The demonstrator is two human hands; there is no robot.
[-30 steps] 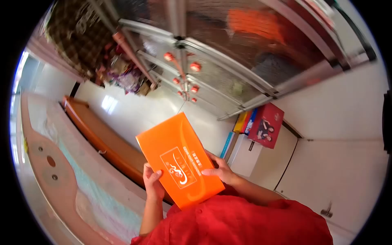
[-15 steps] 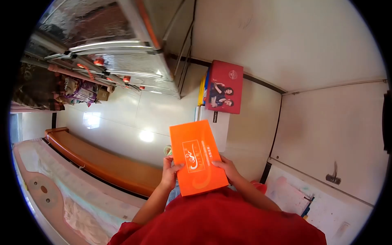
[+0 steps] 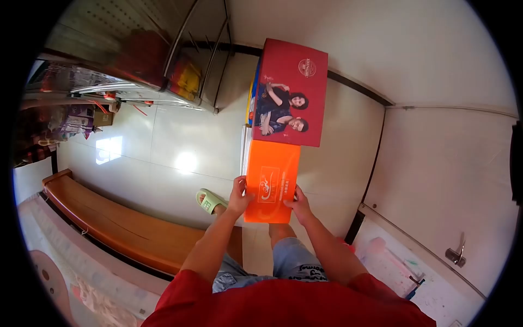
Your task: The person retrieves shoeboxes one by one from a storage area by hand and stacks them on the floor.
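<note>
Both my hands grip a flat orange box (image 3: 273, 163) with a pale printed logo. My left hand (image 3: 239, 197) is closed on its left edge, and my right hand (image 3: 300, 206) holds the right edge near the front, thumb on top. The far end of the orange box meets the near side of a large red box (image 3: 291, 82) printed with a picture of two people; whether they touch, I cannot tell. Under the orange box, a white edge (image 3: 246, 150) shows at the left; the rest of that thing is hidden.
A metal-framed rack (image 3: 210, 71) stands at the far left. A brown wooden bed edge (image 3: 125, 218) runs along the left. To the right is a white door (image 3: 430, 180) with a metal handle (image 3: 456, 255). My foot wears a green slipper (image 3: 208, 200) on the tiled floor (image 3: 158, 136).
My hands have carried the orange box away from my body, up against the red box and over the white box. The view has moved closer to the red box, and my legs and slipper now show.
</note>
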